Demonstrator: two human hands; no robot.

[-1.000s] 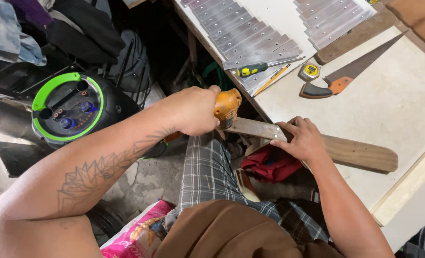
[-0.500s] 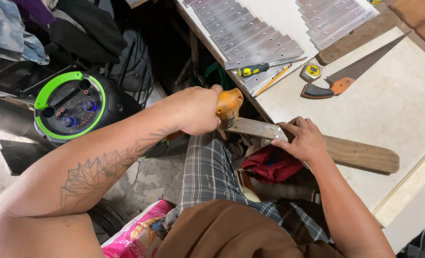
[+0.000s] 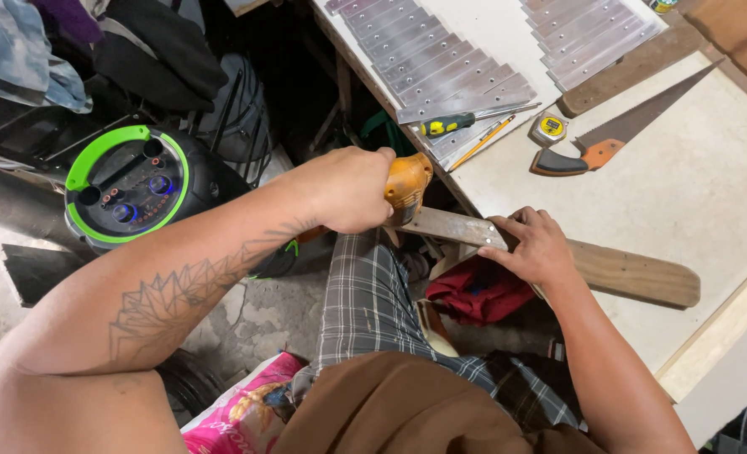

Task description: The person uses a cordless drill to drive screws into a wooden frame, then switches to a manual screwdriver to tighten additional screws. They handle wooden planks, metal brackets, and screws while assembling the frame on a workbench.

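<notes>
Left hand (image 3: pixel 344 189) fingers wrapped round orange tool (image 3: pixel 407 183); right hand (image 3: pixel 537 245) fingers pinning worn wooden plank (image 3: pixel 634 273).

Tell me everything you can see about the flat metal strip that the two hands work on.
The metal strip is a flat, narrow bar, dull grey with brownish stains. It lies nearly level, jutting past the table edge over the person's lap. Its right end rests on a wooden plank, pinned there by the right hand, whose fingers curl over it. At its left end, an orange tool in the left hand meets it. The far end is hidden under the hand.
</notes>
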